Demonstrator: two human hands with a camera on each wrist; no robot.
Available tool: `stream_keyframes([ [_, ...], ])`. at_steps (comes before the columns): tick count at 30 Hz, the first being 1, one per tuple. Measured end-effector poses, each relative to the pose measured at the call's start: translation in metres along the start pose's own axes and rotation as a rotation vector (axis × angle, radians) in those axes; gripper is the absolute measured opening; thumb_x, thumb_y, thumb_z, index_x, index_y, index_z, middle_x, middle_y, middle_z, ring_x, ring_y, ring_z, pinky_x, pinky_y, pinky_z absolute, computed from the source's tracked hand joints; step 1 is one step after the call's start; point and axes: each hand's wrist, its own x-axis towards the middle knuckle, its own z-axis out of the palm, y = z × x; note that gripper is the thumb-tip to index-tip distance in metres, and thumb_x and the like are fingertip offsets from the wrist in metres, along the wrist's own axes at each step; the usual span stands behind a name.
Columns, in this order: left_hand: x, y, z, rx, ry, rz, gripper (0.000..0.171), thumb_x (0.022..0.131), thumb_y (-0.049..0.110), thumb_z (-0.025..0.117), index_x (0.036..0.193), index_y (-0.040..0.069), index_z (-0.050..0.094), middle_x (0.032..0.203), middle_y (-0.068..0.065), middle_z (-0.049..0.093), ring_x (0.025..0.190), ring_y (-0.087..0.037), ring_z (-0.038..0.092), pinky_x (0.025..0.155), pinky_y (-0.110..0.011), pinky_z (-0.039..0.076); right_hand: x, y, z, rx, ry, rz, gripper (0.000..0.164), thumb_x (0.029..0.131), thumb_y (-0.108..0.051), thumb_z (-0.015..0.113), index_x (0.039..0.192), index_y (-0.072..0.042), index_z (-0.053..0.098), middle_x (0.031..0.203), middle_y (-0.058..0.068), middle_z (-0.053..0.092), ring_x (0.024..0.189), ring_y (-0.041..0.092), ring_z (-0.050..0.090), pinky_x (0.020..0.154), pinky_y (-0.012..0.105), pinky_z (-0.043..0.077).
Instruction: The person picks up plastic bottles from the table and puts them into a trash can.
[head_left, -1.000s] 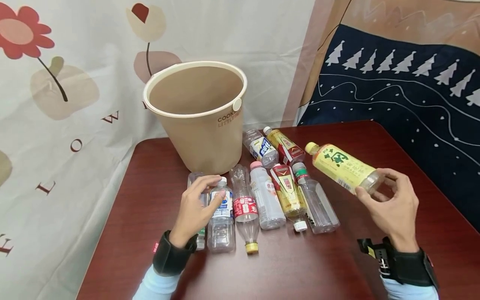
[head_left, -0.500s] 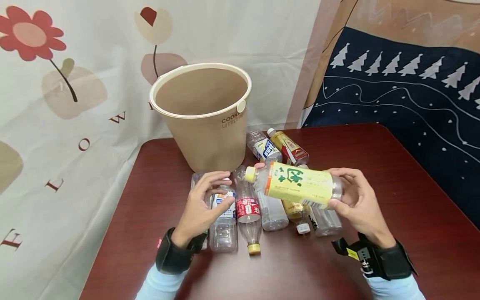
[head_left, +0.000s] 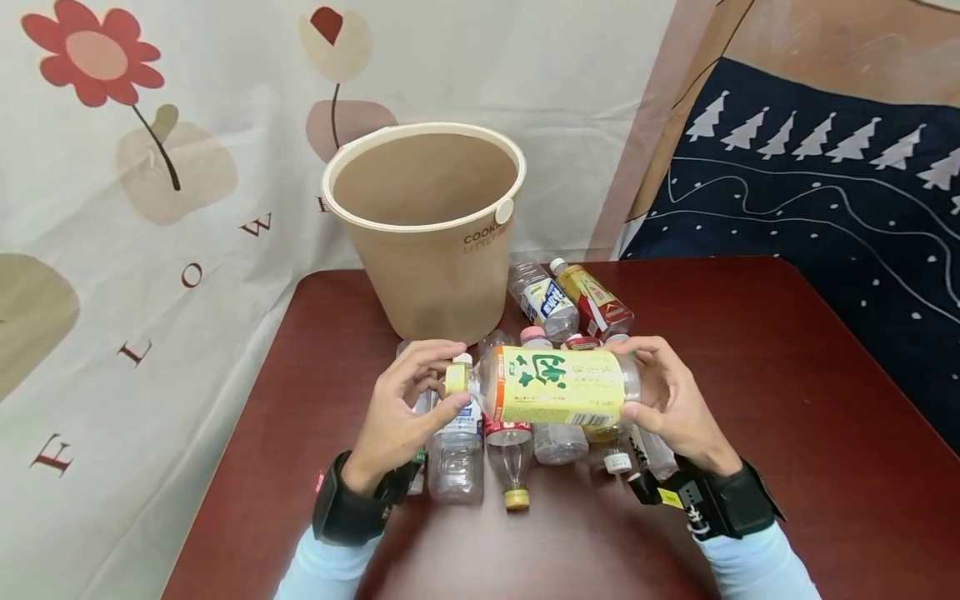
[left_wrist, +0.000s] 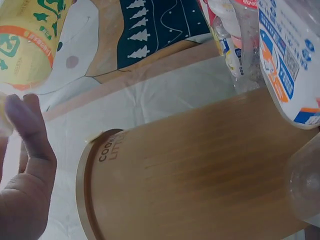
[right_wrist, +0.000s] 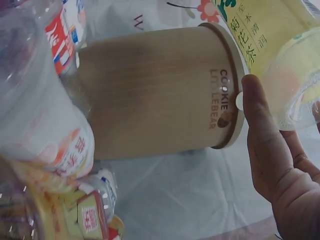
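Note:
A plastic drink bottle (head_left: 562,387) with a yellow label and yellow cap is held sideways above the other bottles in the head view. My right hand (head_left: 675,404) grips its clear base between thumb and fingers; in the right wrist view, the thumb lies along the bottle (right_wrist: 295,75). At the other end, my left hand (head_left: 405,417) has thumb and fingers around the yellow cap (head_left: 456,377). The left wrist view shows the thumb against the cap, with part of the yellow label (left_wrist: 25,45) above it.
Behind the hands stands a beige bucket (head_left: 442,275). Several bottles lie in front of it, among them a clear one with a blue-white label (head_left: 456,467) and one with a red label (head_left: 510,458). A red-labelled bottle (head_left: 596,300) lies at the back of the table (head_left: 810,400).
My right hand has brought the yellow-labelled bottle leftward and levelled it. Its cap has come between the thumb and fingers of my left hand, which stayed nearly in place.

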Motion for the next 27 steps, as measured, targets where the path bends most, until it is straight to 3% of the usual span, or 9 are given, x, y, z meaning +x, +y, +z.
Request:
stream_keyframes([
  [5,0.002,0.001,-0.001,0.033,-0.015,0.03,0.034,0.076,-0.011,0.073,0.109,0.0,0.068,0.11,-0.013,0.063,0.099,-0.012,0.057,0.066,-0.021,0.05,0.009,0.006,0.001,0.023,-0.033,-0.041,0.049,0.086,0.003,0.065,0.131,-0.007,0.047,0.134,0.004,0.054,0.116,0.015,0.056,0.081,0.025,0.058],
  [15,0.0,-0.005,-0.003,-0.009,-0.007,0.077,0.025,0.074,-0.012,0.069,0.099,-0.006,0.065,0.099,-0.017,0.059,0.095,-0.01,0.058,0.074,-0.018,0.055,0.016,0.012,0.005,0.075,-0.092,-0.084,0.051,0.085,0.006,0.064,0.132,-0.005,0.047,0.136,0.008,0.054,0.119,0.016,0.058,0.08,0.025,0.058],
  [27,0.001,-0.013,0.0,-0.014,0.02,0.074,0.028,0.075,-0.016,0.067,0.101,-0.006,0.065,0.101,-0.02,0.06,0.091,-0.01,0.059,0.073,-0.017,0.055,0.013,0.008,0.006,0.041,-0.012,-0.005,0.057,0.084,0.015,0.055,0.136,-0.006,0.048,0.137,0.005,0.054,0.112,0.015,0.057,0.077,0.025,0.058],
])
